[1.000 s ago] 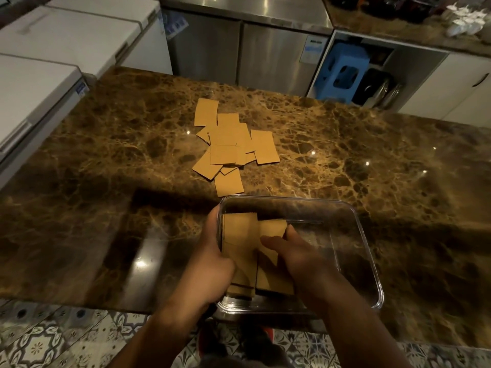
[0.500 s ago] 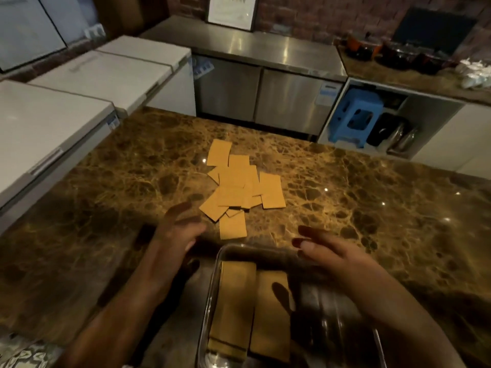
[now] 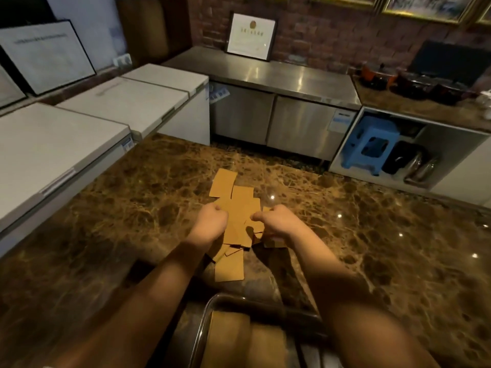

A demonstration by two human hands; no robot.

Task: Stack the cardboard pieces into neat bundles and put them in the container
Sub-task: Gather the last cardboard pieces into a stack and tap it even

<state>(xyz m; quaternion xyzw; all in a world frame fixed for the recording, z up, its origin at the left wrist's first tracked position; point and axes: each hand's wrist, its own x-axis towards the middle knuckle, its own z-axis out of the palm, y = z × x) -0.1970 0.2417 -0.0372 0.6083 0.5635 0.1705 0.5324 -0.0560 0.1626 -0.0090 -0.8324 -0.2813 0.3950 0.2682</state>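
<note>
Several tan cardboard pieces lie in a loose overlapping pile on the brown marble counter. My left hand is curled onto the pile's left side. On the pile's right side my right hand is curled, its fingertips pinched on pieces; how firmly either hand grips is hidden. One piece lies nearest me, under my forearms. The clear container sits at the bottom edge and holds two cardboard bundles side by side, partly covered by my right arm.
White chest freezers line the counter's left edge. A stainless cabinet stands beyond the far edge. To its right, a blue stool sits in an open shelf. Bare marble spreads on both sides of the pile.
Both hands left the container, where they had set bundles down, and reached forward onto the loose pile, fingers now curled. The view tilted up.
</note>
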